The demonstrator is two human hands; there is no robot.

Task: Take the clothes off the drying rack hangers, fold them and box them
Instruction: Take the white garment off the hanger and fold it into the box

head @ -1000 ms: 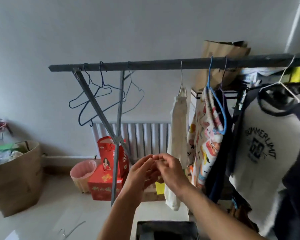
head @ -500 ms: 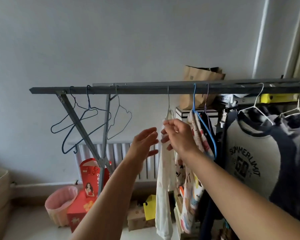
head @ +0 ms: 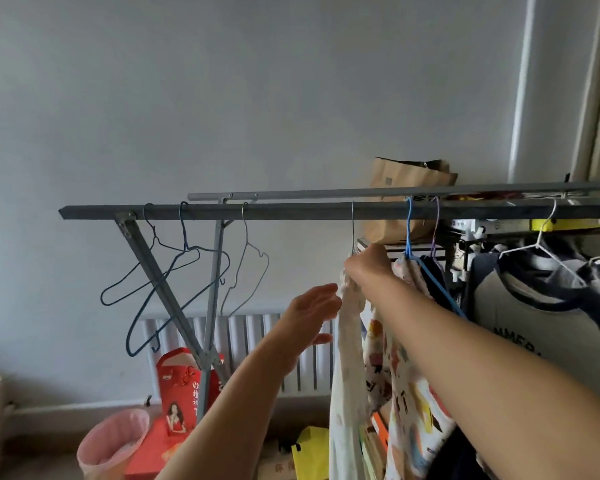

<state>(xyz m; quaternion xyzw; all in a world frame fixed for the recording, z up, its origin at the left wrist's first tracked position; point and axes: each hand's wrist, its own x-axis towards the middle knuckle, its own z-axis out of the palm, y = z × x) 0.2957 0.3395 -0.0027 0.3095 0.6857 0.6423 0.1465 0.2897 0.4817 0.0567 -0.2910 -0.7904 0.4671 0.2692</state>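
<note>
cream garment [head: 347,344] top gripped by right hand [head: 368,268] on hanger.

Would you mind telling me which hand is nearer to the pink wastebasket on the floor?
Left. The left hand hangs open above and to the right of the pink wastebasket; the right hand is higher and farther right, gripping the white garment at its hanger.

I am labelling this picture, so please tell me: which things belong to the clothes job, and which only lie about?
For the job:
cream garment, gripped at its top by the right hand
left hand
patterned garment
grey T-shirt
rack bar

Lying about:
pink bin
red bag
paper bag
radiator
</note>
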